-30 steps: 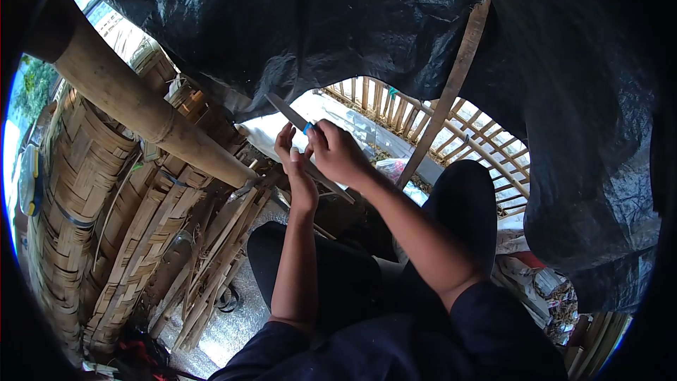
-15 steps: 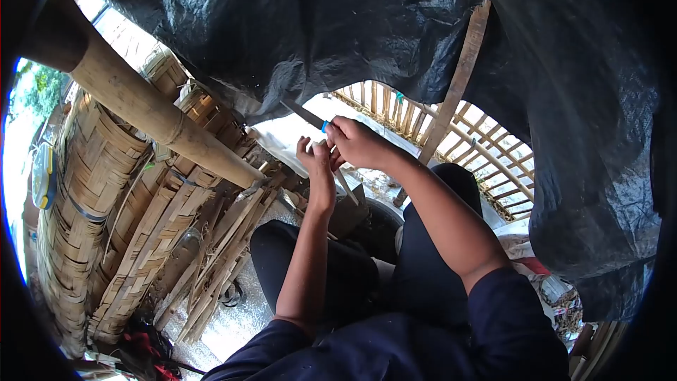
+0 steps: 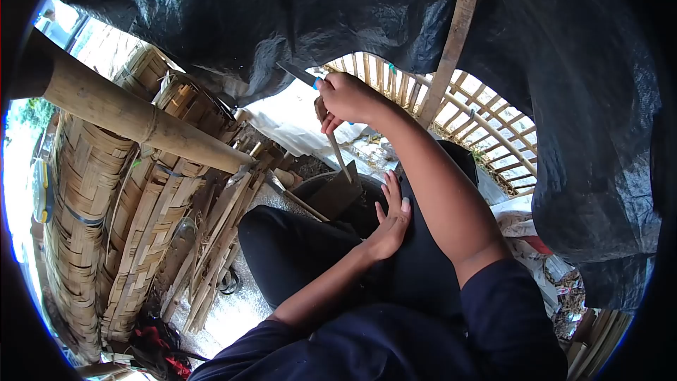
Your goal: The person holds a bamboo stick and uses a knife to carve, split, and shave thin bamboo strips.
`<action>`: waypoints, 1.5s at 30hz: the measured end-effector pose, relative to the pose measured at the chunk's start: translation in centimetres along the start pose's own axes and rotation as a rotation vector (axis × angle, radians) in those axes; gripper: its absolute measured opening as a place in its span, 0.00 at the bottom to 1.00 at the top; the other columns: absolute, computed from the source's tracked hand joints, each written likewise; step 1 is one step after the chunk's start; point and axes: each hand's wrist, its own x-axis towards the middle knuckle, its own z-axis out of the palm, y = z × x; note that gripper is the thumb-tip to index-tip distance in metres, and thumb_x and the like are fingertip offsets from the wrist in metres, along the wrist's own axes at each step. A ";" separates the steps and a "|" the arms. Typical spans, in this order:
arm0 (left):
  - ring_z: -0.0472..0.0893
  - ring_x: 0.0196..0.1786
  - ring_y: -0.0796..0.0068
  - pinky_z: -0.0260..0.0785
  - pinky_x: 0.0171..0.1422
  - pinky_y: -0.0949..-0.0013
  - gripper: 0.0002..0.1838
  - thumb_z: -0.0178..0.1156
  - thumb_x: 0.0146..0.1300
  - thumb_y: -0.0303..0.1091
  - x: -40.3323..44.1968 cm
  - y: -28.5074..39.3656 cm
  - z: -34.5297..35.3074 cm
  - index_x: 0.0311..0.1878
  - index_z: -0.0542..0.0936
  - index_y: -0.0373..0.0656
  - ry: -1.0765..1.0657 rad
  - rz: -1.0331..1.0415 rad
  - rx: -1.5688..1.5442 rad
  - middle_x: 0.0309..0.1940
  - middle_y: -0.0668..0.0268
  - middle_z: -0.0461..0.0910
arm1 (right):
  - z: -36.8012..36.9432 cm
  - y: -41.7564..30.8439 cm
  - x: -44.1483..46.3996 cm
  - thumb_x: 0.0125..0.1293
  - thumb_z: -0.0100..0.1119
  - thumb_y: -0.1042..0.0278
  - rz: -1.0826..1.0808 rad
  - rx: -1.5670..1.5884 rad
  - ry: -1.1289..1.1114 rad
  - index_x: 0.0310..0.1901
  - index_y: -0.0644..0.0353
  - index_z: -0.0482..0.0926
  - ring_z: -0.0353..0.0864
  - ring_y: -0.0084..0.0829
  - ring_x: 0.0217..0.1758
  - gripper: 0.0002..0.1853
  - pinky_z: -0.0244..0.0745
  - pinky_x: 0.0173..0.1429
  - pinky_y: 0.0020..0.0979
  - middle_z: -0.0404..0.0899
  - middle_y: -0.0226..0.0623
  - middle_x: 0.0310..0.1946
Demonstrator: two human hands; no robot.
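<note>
My right hand (image 3: 347, 100) is raised near the middle, closed round a knife (image 3: 297, 73) with a blue part at the base of its blade, which points up and left. From the same hand a thin bamboo strip (image 3: 338, 152) hangs down. My left hand (image 3: 391, 222) is lower, fingers spread, against my dark-trousered thigh, with nothing in it. Below the strip's end, a dark flat piece (image 3: 336, 190) lies over a dark round container (image 3: 370, 204) between my knees.
A thick bamboo pole (image 3: 151, 123) slants across the left, above woven bamboo rolls (image 3: 88, 190) and split strips (image 3: 211, 254). Black plastic sheeting (image 3: 338, 7) hangs overhead and right. A wooden slat (image 3: 457, 35) stands before a bamboo lattice (image 3: 493, 127).
My left hand has left the right hand and moved down to my thigh, its fingers now spread. My right hand, with the knife and strip, has risen slightly.
</note>
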 end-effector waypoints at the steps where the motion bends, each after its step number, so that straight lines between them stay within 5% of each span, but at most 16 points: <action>1: 0.19 0.74 0.51 0.17 0.71 0.44 0.40 0.24 0.69 0.60 0.3 -0.2 0.1 0.69 0.19 0.47 0.030 0.030 -0.042 0.72 0.53 0.16 | 0.0 -0.1 0.0 0.74 0.33 0.61 -0.001 0.004 0.000 0.44 0.71 0.64 0.83 0.37 0.24 0.17 0.81 0.28 0.31 0.76 0.44 0.24; 11: 0.15 0.73 0.57 0.10 0.68 0.43 0.39 0.20 0.68 0.64 4.3 -7.8 1.3 0.70 0.21 0.51 -0.093 0.053 -0.195 0.72 0.60 0.13 | 0.7 0.5 0.9 0.74 0.35 0.62 -0.009 -0.180 -0.024 0.47 0.75 0.64 0.83 0.36 0.23 0.19 0.82 0.28 0.31 0.76 0.47 0.25; 18: 0.18 0.74 0.59 0.05 0.67 0.46 0.38 0.24 0.69 0.61 4.9 -5.7 0.2 0.72 0.26 0.51 -0.115 0.163 -0.195 0.73 0.58 0.20 | 1.1 0.8 1.5 0.74 0.35 0.61 0.019 -0.167 -0.005 0.47 0.75 0.65 0.83 0.36 0.23 0.19 0.82 0.27 0.31 0.76 0.47 0.25; 20: 0.38 0.75 0.64 0.22 0.76 0.61 0.30 0.30 0.73 0.46 5.0 -5.1 0.3 0.71 0.49 0.36 -0.052 0.138 -0.418 0.74 0.57 0.42 | 1.0 0.7 1.2 0.72 0.37 0.61 -0.033 -0.122 0.060 0.43 0.76 0.69 0.83 0.31 0.19 0.20 0.79 0.29 0.27 0.80 0.47 0.21; 21: 0.38 0.75 0.64 0.22 0.76 0.61 0.30 0.30 0.73 0.46 5.3 -5.5 0.3 0.71 0.49 0.36 -0.051 0.142 -0.420 0.74 0.57 0.42 | 1.0 0.6 1.2 0.72 0.37 0.61 -0.034 -0.126 0.060 0.43 0.76 0.69 0.83 0.31 0.19 0.20 0.79 0.29 0.27 0.80 0.47 0.21; 23: 0.52 0.72 0.64 0.41 0.75 0.64 0.29 0.36 0.72 0.44 6.1 -6.3 0.1 0.69 0.56 0.33 -0.034 0.145 -0.508 0.70 0.56 0.53 | 0.9 0.4 1.3 0.72 0.36 0.61 -0.024 -0.136 0.077 0.43 0.76 0.68 0.83 0.32 0.19 0.20 0.79 0.27 0.27 0.80 0.47 0.21; 27: 0.45 0.74 0.63 0.30 0.75 0.60 0.30 0.36 0.72 0.45 7.3 -3.5 -2.0 0.70 0.52 0.36 -0.227 0.132 -0.699 0.72 0.58 0.48 | 1.0 0.4 1.3 0.72 0.36 0.62 -0.036 -0.078 0.093 0.42 0.77 0.68 0.83 0.33 0.19 0.20 0.79 0.25 0.28 0.79 0.49 0.21; 29: 0.51 0.71 0.65 0.41 0.74 0.65 0.28 0.40 0.71 0.44 7.3 -2.1 -2.5 0.67 0.60 0.34 -0.223 0.043 -0.770 0.70 0.60 0.53 | 1.0 0.7 1.7 0.72 0.38 0.62 -0.038 -0.063 0.129 0.41 0.78 0.68 0.83 0.34 0.19 0.20 0.80 0.24 0.29 0.79 0.50 0.20; 35: 0.37 0.74 0.68 0.17 0.73 0.55 0.42 0.29 0.68 0.64 4.2 -1.4 -2.7 0.73 0.37 0.42 -0.287 0.231 -0.568 0.73 0.61 0.40 | 0.1 0.0 1.3 0.71 0.38 0.64 -0.050 -0.074 0.106 0.40 0.79 0.68 0.83 0.34 0.19 0.19 0.81 0.24 0.28 0.79 0.50 0.20; 39: 0.45 0.74 0.66 0.37 0.75 0.65 0.45 0.33 0.69 0.61 2.1 1.9 -4.1 0.71 0.31 0.35 -0.232 0.343 -0.322 0.74 0.56 0.38 | -0.5 -0.5 0.7 0.73 0.37 0.61 -0.015 -0.030 0.126 0.45 0.73 0.64 0.84 0.41 0.24 0.18 0.82 0.26 0.32 0.75 0.48 0.24; 41: 0.36 0.76 0.57 0.31 0.75 0.58 0.49 0.32 0.67 0.64 1.5 3.7 -5.6 0.69 0.24 0.34 -0.479 0.328 -0.014 0.71 0.41 0.29 | -1.0 -0.1 0.9 0.73 0.35 0.60 -0.038 -0.008 0.128 0.45 0.73 0.64 0.84 0.41 0.24 0.19 0.82 0.27 0.32 0.75 0.47 0.24; 43: 0.46 0.74 0.49 0.41 0.74 0.63 0.55 0.38 0.65 0.64 1.3 7.2 -8.2 0.65 0.22 0.24 -0.757 0.302 0.199 0.64 0.22 0.24 | -1.3 -0.1 0.5 0.74 0.34 0.59 -0.027 0.013 0.115 0.46 0.72 0.64 0.84 0.41 0.25 0.19 0.82 0.28 0.33 0.75 0.47 0.24; 45: 0.54 0.71 0.48 0.49 0.72 0.62 0.54 0.44 0.64 0.63 1.6 8.1 -10.7 0.67 0.28 0.24 -0.928 0.316 0.302 0.68 0.28 0.29 | -1.2 -0.3 0.1 0.74 0.34 0.59 -0.022 0.054 0.168 0.48 0.72 0.63 0.84 0.41 0.25 0.19 0.82 0.29 0.33 0.75 0.47 0.24</action>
